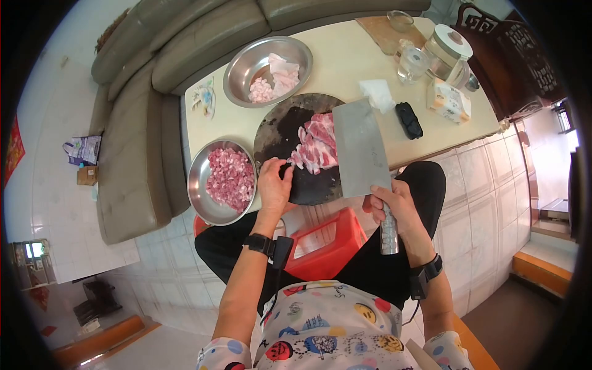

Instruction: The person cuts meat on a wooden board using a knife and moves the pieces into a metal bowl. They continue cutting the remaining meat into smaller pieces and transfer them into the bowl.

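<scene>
My right hand (pixel 394 206) grips the metal handle of a broad cleaver (pixel 362 151), whose blade stands over the right part of the round dark chopping board (pixel 277 132). Sliced raw meat (pixel 316 145), red with pale fat, lies on the board and runs up to the blade, which hides part of the board. At the meat's left end, my left hand (pixel 275 184) has its curled thumb and fingers pinched at a pale edge piece. To its left, a steel bowl (pixel 192 179) holds diced pink meat (pixel 229 180).
Behind the board, another steel bowl (pixel 231 74) holds pale fat pieces (pixel 282 75). A black object (pixel 409 121), white tissue (pixel 377 94), tissue pack (pixel 449 100) and glass pitcher (pixel 445 52) stand right on the table (pixel 342 55). A red stool (pixel 327 246) is below, between my knees.
</scene>
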### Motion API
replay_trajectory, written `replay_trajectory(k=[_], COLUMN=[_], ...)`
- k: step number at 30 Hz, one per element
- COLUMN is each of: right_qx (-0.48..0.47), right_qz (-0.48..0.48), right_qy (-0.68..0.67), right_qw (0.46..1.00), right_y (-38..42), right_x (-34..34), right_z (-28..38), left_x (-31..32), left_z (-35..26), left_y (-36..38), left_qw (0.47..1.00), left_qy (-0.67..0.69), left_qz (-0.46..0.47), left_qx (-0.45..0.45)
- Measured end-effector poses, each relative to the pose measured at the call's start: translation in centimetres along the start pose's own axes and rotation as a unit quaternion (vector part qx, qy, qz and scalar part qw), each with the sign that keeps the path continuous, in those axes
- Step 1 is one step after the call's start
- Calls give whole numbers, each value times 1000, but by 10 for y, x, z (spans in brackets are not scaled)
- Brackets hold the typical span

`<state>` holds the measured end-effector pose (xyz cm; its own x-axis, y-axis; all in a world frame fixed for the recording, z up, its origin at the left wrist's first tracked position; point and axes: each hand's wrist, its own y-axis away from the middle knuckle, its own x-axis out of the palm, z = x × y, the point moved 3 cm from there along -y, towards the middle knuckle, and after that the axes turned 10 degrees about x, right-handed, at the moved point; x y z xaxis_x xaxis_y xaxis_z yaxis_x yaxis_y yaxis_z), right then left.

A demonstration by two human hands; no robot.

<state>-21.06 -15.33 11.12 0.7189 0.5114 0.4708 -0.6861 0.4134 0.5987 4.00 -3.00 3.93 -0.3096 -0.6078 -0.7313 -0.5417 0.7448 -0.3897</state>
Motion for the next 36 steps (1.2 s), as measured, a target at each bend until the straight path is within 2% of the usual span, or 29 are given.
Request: replay_trajectory(k=[2,5,11,15,17,19,21,23,26,28,30,34,36], right_qx=[12,21,19,15,25,14,3,-34,-44,-34,-27,-13,-12], right_qz=[-14,-13,-2,-3,-6,-7,-4,-9,-1,-2,-7,-1,-5], right_qy=[1,9,25,28,26,24,28,127,189,203,221,227,231], right_qw=[1000,1000,1000,999,999,1000,1000,991,981,979,975,974,973], right_y=[-1,-2,-2,-3,-4,-1,0,4,7,7,9,9,8], right_x=[0,-1,1,1,0,3,5,5,6,6,6,12,12], right_z=[-2,-5,-4,-4,-6,-3,-2,-3,-9,-15,-16,-15,-15], left_x=[8,13,20,9,0,-7,-12,-16,-24,-32,-34,-30,-23], left_z=[-9,-15,-3,-8,-6,-1,6,9,7,8,8,12,12], left_y=[0,-6,-5,5,16,24,29,32,33,32,23,2,-4], left_qw=[998,996,997,998,996,994,995,995,997,998,998,997,993], left_qy=[9,-59,-69,-53,-19,-9,-35,-36,-33,-31,-50,-71,-93], left_qz=[26,40,22,15,42,39,36,27,15,11,-38,-43,-37], left_qx=[-61,-52,6,-9,-82,-102,-89,-85,-68,-58,-29,2,65])
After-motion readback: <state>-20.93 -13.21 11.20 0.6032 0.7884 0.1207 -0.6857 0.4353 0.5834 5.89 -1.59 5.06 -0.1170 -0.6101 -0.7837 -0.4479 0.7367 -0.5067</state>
